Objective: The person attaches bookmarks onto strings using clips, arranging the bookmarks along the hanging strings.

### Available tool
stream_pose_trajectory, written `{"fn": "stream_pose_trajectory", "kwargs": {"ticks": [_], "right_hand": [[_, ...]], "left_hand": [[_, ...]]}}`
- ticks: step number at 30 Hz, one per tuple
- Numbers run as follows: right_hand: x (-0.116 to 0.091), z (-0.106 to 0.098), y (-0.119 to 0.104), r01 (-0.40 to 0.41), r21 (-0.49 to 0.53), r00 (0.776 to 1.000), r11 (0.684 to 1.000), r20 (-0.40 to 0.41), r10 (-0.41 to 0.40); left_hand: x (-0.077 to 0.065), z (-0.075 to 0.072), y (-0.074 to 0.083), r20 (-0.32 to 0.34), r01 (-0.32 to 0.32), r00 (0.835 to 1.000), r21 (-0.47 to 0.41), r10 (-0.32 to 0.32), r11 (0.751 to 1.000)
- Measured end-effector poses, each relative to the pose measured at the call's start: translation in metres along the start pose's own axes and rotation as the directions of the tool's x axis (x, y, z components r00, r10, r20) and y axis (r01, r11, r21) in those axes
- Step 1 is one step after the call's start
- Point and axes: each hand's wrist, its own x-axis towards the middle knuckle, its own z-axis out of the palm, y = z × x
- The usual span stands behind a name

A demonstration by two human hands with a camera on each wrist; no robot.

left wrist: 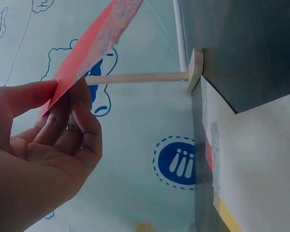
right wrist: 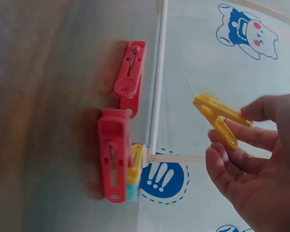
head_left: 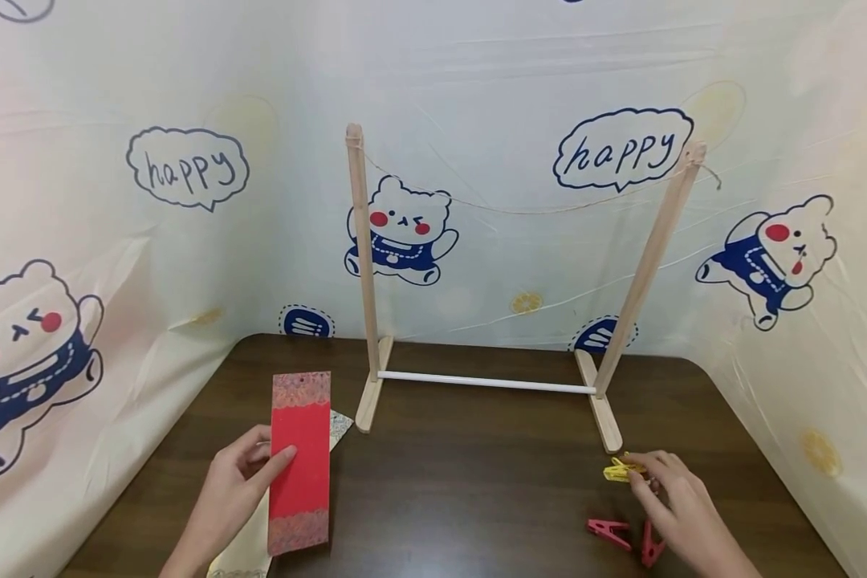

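My left hand grips a red paper strip by its left edge, thumb in front and fingers behind. The strip has patterned bands at both ends and a small hole near the top. Under it, a pale yellow strip lies on the table, partly hidden. On the right, my right hand pinches a yellow clothespin between thumb and fingers, above the table. Two red clothespins lie below that hand. Another yellow clothespin shows behind the nearer red one, beside a light blue piece.
A wooden stand with two posts stands at the back of the dark table. A sagging string joins the post tops, and a white rod joins their bases. Behind hangs a printed cloth.
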Motion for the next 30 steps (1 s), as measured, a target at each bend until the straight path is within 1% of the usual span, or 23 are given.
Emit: {"fn": "stream_pose_trajectory", "kwargs": {"ticks": [4,7,9,11,13,16,18,20,23,26,28,30], "right_hand": [[0.008,-0.007,-0.007,-0.027,-0.033,0.999,0.999,0.026,0.028],[0.012,-0.010,-0.013,-0.044,-0.047,0.999,0.998,0.019,0.045],[0.014,-0.012,-0.016,-0.035,-0.046,0.999,0.998,-0.018,0.034],[0.016,-0.014,-0.018,-0.007,-0.044,0.998,0.999,-0.064,0.004],[0.018,-0.017,-0.021,0.039,-0.044,0.991,0.998,-0.127,-0.044],[0.020,-0.026,-0.025,0.091,-0.043,0.970,0.995,-0.222,-0.099],[0.022,-0.035,-0.027,0.124,-0.035,0.952,0.992,-0.277,-0.129],[0.024,-0.042,-0.029,0.153,-0.031,0.938,0.988,-0.310,-0.155],[0.028,-0.050,-0.032,0.205,-0.031,0.923,0.978,-0.325,-0.204],[0.031,-0.053,-0.036,0.226,-0.048,0.921,0.973,-0.316,-0.230],[0.033,-0.054,-0.039,0.228,-0.057,0.923,0.972,-0.305,-0.235],[0.035,-0.055,-0.042,0.226,-0.055,0.926,0.973,-0.298,-0.232]], "left_hand": [[0.002,-0.002,0.003,-0.008,-0.037,0.999,0.005,0.037,0.999],[0.004,-0.002,0.004,-0.013,-0.041,0.999,0.022,0.041,0.999],[0.006,-0.003,0.005,-0.011,-0.043,0.999,0.031,0.043,0.999],[0.008,-0.002,0.007,-0.008,-0.051,0.999,0.040,0.051,0.998],[0.009,-0.003,0.009,-0.005,-0.068,0.998,0.045,0.068,0.997],[0.011,-0.004,0.013,0.000,-0.116,0.993,0.050,0.116,0.992],[0.012,-0.004,0.016,0.003,-0.153,0.988,0.052,0.153,0.987],[0.012,-0.005,0.019,0.003,-0.180,0.984,0.056,0.180,0.982],[0.014,-0.006,0.023,0.007,-0.175,0.984,0.062,0.175,0.983],[0.016,-0.007,0.028,0.010,-0.183,0.983,0.065,0.183,0.981],[0.019,-0.008,0.031,0.002,-0.218,0.976,0.072,0.218,0.973],[0.022,-0.009,0.033,-0.008,-0.260,0.965,0.074,0.261,0.963]]}}
